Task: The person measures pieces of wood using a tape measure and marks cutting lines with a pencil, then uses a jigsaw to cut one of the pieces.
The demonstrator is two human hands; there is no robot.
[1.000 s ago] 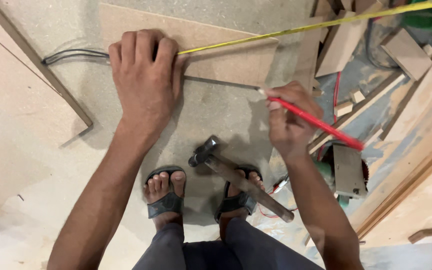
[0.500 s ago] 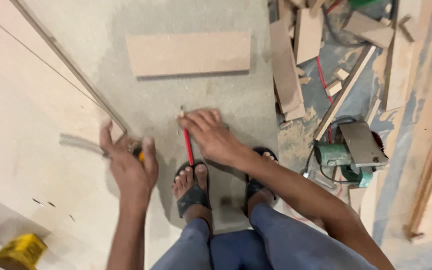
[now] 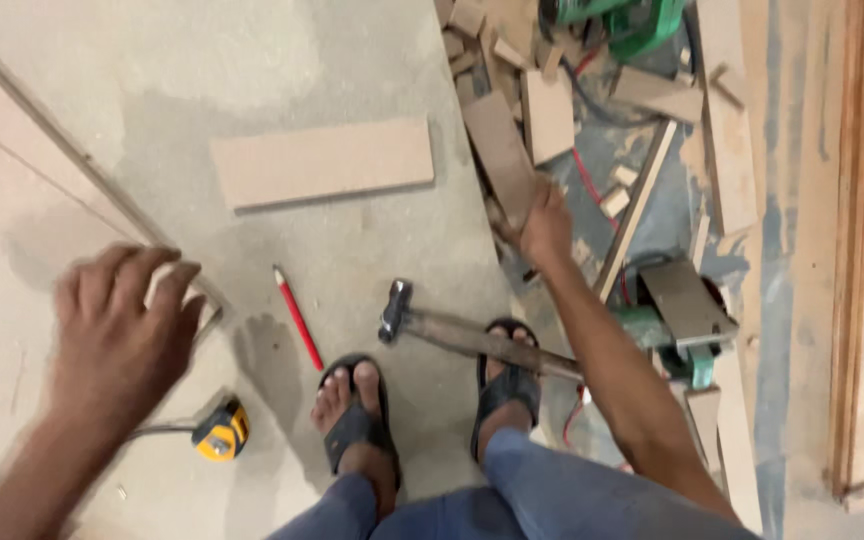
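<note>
My left hand [image 3: 117, 330] is blurred, with its fingers spread and nothing in them. It hovers over the edge of a large pale board [image 3: 12, 200] on the left. My right hand [image 3: 545, 225] reaches to the pile of wood offcuts and closes on the lower end of a brown wooden offcut [image 3: 500, 150]. A red pencil [image 3: 297, 318] lies loose on the floor between my hands. Near my left wrist a yellow tape measure [image 3: 220, 430] rests on the floor. A hammer [image 3: 452, 335] lies across my right sandalled foot [image 3: 507, 385].
A flat rectangular board [image 3: 322, 162] lies on the grey floor ahead. Scrap wood pieces [image 3: 642, 95] and red cable litter the right side. A green power tool [image 3: 687, 330] sits by my right arm, another green tool [image 3: 642, 20] at the top. A long timber edge [image 3: 852, 250] runs along the far right.
My right hand has let go of the red pencil, which now lies on the floor, and has moved right to the offcut pile. The tape measure is on the floor; my left hand has lifted.
</note>
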